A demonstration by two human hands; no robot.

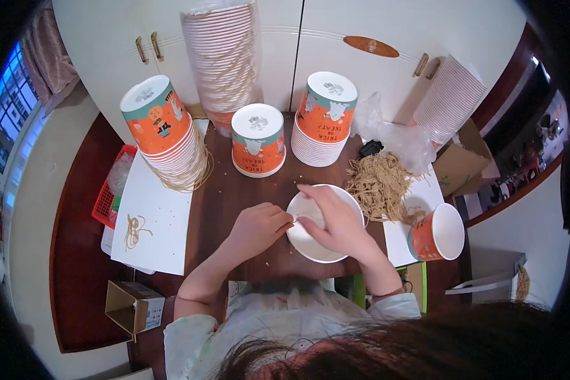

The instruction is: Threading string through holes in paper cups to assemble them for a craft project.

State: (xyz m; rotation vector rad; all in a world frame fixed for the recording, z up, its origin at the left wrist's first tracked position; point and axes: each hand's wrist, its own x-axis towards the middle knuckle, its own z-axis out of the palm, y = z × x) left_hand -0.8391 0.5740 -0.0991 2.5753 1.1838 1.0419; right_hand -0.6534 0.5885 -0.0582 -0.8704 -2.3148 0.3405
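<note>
A round paper bucket (320, 252) with a white inside faces up in front of me, near the table's front edge. At its left rim my left hand (259, 229) is closed, with thumb and forefinger pinched at the bucket's edge. Whether a bit of cord is in that pinch is too small to tell. My right hand (339, 221) reaches over the opening from the right. Its thumb points at the left fingertips, and its forefinger stretches apart toward the far rim. The right hand's other fingers are partly hidden.
Upside-down orange bucket stacks (171, 133) (326, 120) and another orange bucket (258, 142) stand behind. A tangled heap of tan cords (383, 183) lies right, beside a tipped bucket (437, 233). Loose cords (133, 231) lie left on white board. A wrapped tall stack (220, 57) stands at the back.
</note>
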